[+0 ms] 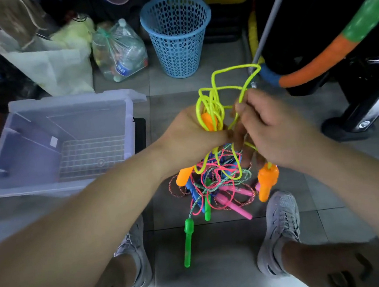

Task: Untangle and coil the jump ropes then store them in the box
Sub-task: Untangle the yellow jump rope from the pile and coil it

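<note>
A neon yellow jump rope (pixel 221 86) loops up above both hands. My left hand (pixel 188 135) grips a bunch of its coils together with an orange handle (pixel 208 120). My right hand (pixel 273 129) pinches a strand of the same rope. A second orange handle (pixel 267 182) hangs below my right hand. Under the hands lies a tangle of ropes (pixel 218 182) on the floor, with pink, green, blue and orange handles. One green handle (pixel 188 244) dangles lowest. The clear plastic box (pixel 20 147) stands open at the left, a wire grid in its bottom.
A blue perforated basket (pixel 177 37) stands behind the ropes, with a bagged plastic bottle (pixel 120 52) and a white bag (pixel 54 64) to its left. A black frame with orange and green padding (pixel 329 56) rises at the right. My shoes (pixel 281 227) flank the grey tiled floor.
</note>
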A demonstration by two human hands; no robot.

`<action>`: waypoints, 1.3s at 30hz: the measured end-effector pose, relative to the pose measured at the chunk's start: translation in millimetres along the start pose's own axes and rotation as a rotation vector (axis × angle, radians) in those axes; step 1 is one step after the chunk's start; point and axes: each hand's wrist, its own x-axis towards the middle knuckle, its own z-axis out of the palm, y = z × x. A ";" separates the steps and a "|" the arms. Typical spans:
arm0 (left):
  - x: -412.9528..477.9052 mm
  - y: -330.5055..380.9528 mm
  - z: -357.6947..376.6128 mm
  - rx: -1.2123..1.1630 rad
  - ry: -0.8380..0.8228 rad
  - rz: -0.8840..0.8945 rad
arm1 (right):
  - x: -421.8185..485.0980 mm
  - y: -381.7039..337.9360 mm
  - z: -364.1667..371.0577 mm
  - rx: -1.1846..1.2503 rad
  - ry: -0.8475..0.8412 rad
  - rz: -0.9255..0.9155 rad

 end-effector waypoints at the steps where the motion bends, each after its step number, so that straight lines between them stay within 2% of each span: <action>1: 1.1 -0.6 -0.2 0.027 0.035 -0.009 | 0.1 1.7 0.3 -0.112 0.026 -0.014; 3: 1.6 4.0 -3.3 -0.007 0.099 -0.049 | 2.8 6.6 1.7 -0.174 0.061 0.008; 6: 2.3 13.7 -8.1 -0.345 0.117 -0.062 | 5.0 8.2 5.1 0.005 0.006 0.175; 9: 4.6 28.3 -13.2 -0.646 0.090 -0.131 | 4.4 6.4 3.6 0.172 -0.157 0.339; 11: 5.7 37.6 -17.4 -0.705 0.045 -0.141 | 3.2 7.8 4.2 0.181 -0.298 0.409; 14: 3.7 46.0 -17.6 -0.732 -0.062 -0.116 | 3.6 19.2 10.8 -0.222 -0.360 0.299; 18: 2.9 41.4 -16.1 -0.689 -0.079 -0.084 | 5.6 26.7 15.2 -0.386 -0.317 0.203; 21: 7.9 23.9 -24.0 -0.279 0.065 0.034 | 10.8 23.7 7.9 -0.445 -0.158 0.109; 23: 7.9 12.1 -26.9 -0.077 0.119 0.052 | 16.2 19.4 2.2 -0.220 -0.039 0.112; 24: 6.6 7.9 -26.2 -0.081 0.111 0.026 | 17.0 15.9 0.2 -0.084 -0.002 0.137; 27: 2.1 -1.7 -18.5 -0.255 0.047 -0.087 | 16.5 5.0 -2.9 0.193 0.114 0.166; 32: -8.2 -1.1 1.1 -0.433 -0.102 -0.137 | 18.7 -8.3 -7.2 0.715 0.273 0.214; 35: -10.0 9.4 6.1 -0.555 -0.078 -0.180 | 21.6 -12.0 -14.3 0.969 0.302 0.246; 37: -7.3 18.8 5.3 -0.616 -0.006 -0.177 | 23.8 -7.3 -12.9 1.015 0.287 0.308; 39: -2.6 28.1 1.5 -0.711 0.050 -0.190 | 23.6 3.5 -6.8 0.787 0.238 0.351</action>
